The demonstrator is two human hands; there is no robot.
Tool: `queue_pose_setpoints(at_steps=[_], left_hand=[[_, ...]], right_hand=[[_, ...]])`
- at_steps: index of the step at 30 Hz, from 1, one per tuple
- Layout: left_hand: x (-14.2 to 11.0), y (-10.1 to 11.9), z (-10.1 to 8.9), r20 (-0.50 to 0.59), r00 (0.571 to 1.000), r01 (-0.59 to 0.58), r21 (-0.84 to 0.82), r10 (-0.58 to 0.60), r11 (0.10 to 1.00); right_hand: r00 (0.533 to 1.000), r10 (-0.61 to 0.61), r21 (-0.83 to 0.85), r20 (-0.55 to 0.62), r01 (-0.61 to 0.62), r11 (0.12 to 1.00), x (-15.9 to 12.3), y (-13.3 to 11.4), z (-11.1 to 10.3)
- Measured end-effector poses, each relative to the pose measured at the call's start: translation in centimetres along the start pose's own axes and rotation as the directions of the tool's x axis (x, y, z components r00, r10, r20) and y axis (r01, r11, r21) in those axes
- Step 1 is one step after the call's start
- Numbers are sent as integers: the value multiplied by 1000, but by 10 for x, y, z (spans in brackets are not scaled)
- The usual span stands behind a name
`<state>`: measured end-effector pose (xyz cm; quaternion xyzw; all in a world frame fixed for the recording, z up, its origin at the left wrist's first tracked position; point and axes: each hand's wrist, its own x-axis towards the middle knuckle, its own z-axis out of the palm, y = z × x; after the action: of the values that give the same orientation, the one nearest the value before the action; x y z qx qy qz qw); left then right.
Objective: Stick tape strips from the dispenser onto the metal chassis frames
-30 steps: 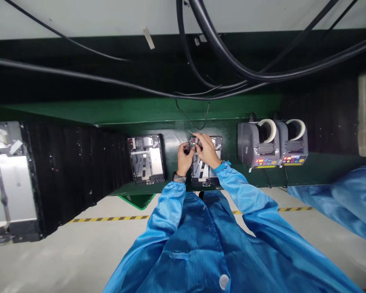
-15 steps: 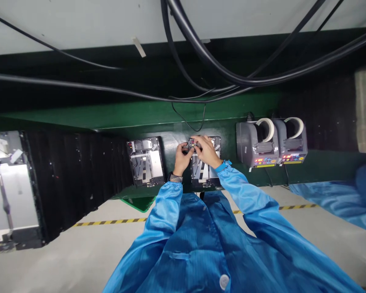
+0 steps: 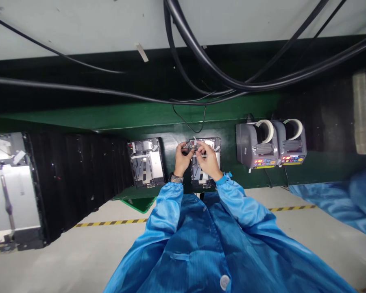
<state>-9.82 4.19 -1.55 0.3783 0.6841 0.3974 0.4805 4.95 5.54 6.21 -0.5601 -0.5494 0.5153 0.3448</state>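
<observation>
An opened tablet-like device (image 3: pixel 205 178), with silver panels, dark strips and a black frame, lies on the green bench in front of me. My left hand (image 3: pixel 182 161) is at its upper left corner, thumb and forefinger curled towards each other around a small part there. What they grip is too small to make out. My right hand (image 3: pixel 209 163) bends over the same corner from the right, its fingertips close together beside a small pale strip (image 3: pixel 195 141) that sticks up. Whether the fingers pinch that strip is not clear. My right hand covers the middle of the device.
A second opened device (image 3: pixel 147 162) lies to the left, beside a long row of black-edged units (image 3: pixel 79 175). Two grey tape dispensers (image 3: pixel 258 142) with lit displays stand at right. Black cables (image 3: pixel 219 67) hang above the bench. Another person's blue sleeve (image 3: pixel 329 203) shows at right.
My right hand has drawn back slightly, down from the device's top edge, uncovering the small part and the pale strip at the corner. The left hand stays about where it was.
</observation>
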Motion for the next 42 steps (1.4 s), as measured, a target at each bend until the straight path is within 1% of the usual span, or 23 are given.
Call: queue_pose_setpoints(at_steps=[1, 2, 4, 5, 6, 7, 9, 14, 18, 23, 26, 29, 32, 33, 34, 35, 36, 37, 38, 39, 40, 41, 42], left_hand=[[-1, 1, 0, -6, 1000, -12, 4, 12, 1000], [-1, 3, 0, -13, 1000, -26, 10, 26, 1000], [-3, 7, 0, -25, 998, -59, 23, 59, 998], [-4, 9, 0, -30, 997, -77, 30, 78, 997], [-5, 12, 0, -31, 995, -96, 38, 98, 995], [-6, 14, -1, -28, 993, -115, 45, 116, 992], [-7, 17, -1, -21, 989, -144, 53, 145, 988], [-6, 22, -1, 0, 987, -161, 68, 161, 985], [-6, 25, -2, 41, 980, -196, 117, 193, 974], [-4, 24, -5, 109, 968, -240, 117, 228, 964], [-2, 22, -7, 144, 964, -242, 134, 222, 961], [-1, 21, -9, 145, 957, -273, 152, 252, 950], [0, 22, -10, 151, 942, -324, 170, 300, 931], [1, 23, -10, 154, 937, -338, 174, 313, 925], [1, 23, -11, 156, 934, -348, 180, 323, 920], [1, 23, -11, 155, 932, -353, 188, 327, 917], [1, 24, -11, 155, 933, -352, 198, 326, 915], [1, 24, -11, 156, 934, -349, 208, 321, 914], [1, 24, -11, 157, 936, -345, 215, 316, 914], [2, 24, -11, 159, 936, -344, 216, 314, 914], [2, 23, -11, 161, 935, -347, 211, 317, 914], [3, 23, -11, 163, 932, -354, 203, 325, 913], [4, 22, -11, 165, 928, -362, 194, 333, 912]], right_hand=[[995, 97, 191, 4, -96, 977, -9, -3, 5], [980, 192, 379, 41, -193, 905, -17, -5, 11], [934, 325, 656, 151, -341, 673, -32, -5, 21], [912, 364, 736, 190, -378, 562, -38, -4, 25], [895, 392, 787, 213, -395, 473, -41, -3, 28], [882, 413, 820, 228, -402, 407, -44, -1, 31], [863, 440, 853, 248, -410, 324, -45, 3, 32], [836, 462, 872, 295, -433, 227, -38, 8, 27], [831, 468, 880, 299, -430, 200, -36, 8, 26], [829, 466, 887, 311, -429, 171, -35, 6, 27], [811, 493, 884, 315, -439, 158, -34, 5, 27], [795, 515, 886, 320, -444, 135, -31, 5, 26], [757, 541, 868, 367, -488, 93, -26, 5, 21], [740, 548, 850, 391, -519, 94, -25, 5, 18], [724, 551, 821, 415, -559, 117, -24, 6, 16], [715, 556, 780, 424, -600, 176, -25, 6, 12], [723, 566, 730, 397, -623, 283, -25, 6, 9], [754, 570, 658, 326, -614, 436, -27, 6, 6], [808, 546, 545, 223, -567, 617, -28, 6, 3], [873, 475, 384, 110, -478, 790, -28, 6, 0], [934, 357, 182, 22, -354, 917, -27, 6, -4], [976, 216, -30, -13, -216, 976, -26, 7, -7], [996, 90, -221, 12, -85, 971, -23, 7, -11]])
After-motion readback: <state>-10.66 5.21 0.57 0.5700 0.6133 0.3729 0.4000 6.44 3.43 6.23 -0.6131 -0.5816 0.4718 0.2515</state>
